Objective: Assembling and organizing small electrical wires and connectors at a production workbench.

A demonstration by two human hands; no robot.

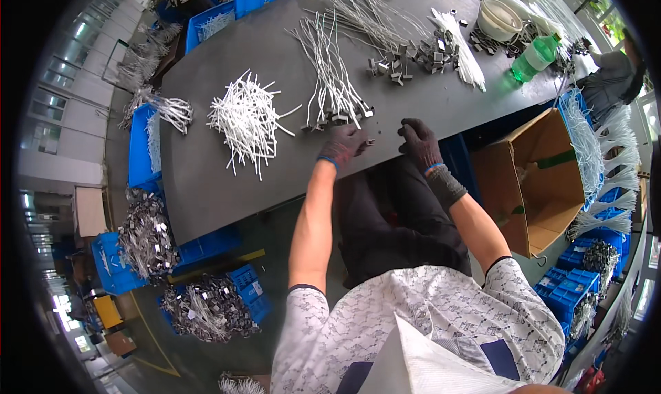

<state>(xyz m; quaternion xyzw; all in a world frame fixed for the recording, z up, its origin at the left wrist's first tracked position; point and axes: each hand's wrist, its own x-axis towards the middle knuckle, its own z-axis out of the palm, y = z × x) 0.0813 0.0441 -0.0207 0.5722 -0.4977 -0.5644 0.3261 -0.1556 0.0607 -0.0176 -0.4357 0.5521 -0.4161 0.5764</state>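
Both my hands wear dark knit gloves at the near edge of a grey table point(200, 146). My left hand point(343, 145) is closed, with a small dark metal piece point(370, 143) at its fingertips. Just beyond it lies a bundle of thin wires point(327, 64) with dark block-shaped metal ends point(341, 118). My right hand point(420, 145) hovers a little to the right, its fingers curled in; whatever they hold, if anything, is too small to make out. To the left is a loose pile of short white tubes point(249, 119).
More wires with metal blocks point(434, 53) lie at the far side, beside a white tub point(498, 19) and a green bottle point(536, 58). An open cardboard box point(513, 187) stands right of my legs. Blue crates point(251, 291) of parts surround the table. Another person point(613, 77) is at far right.
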